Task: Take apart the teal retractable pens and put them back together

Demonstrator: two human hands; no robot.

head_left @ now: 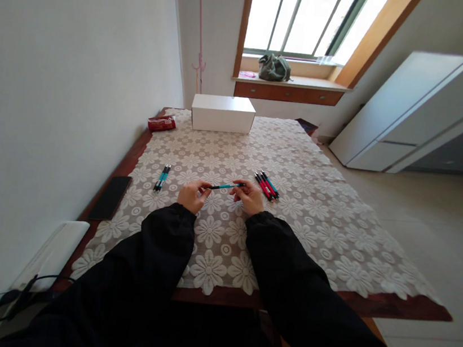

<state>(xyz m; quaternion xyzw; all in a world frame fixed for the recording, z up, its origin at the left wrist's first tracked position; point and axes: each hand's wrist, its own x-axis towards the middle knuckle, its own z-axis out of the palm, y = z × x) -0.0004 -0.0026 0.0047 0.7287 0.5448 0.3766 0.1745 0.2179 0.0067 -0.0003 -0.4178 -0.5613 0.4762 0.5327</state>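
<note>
1. Nearest, two black sleeves reach forward over the table edge and its white floral lace cloth.
2. At mid-cloth the left hand and right hand hold one teal pen between them, lying almost level just above the cloth. The left fingertips pinch its dark tip end at 9 o'clock; the right fingers are closed round the other end at 3 o'clock.
3. Just beside the right hand, at about 2 o'clock, lies a small heap of red and teal pens on the cloth.
4. Off at 10 o'clock from the left hand, well apart, a pair of teal pens lies side by side.
5. At 8 o'clock by the wall, a black phone rests on the bare wood.
6. Farther off at 12 o'clock stands a white box, with a red packet to its left.
7. Beyond, a green bag sits on the window sill.
</note>
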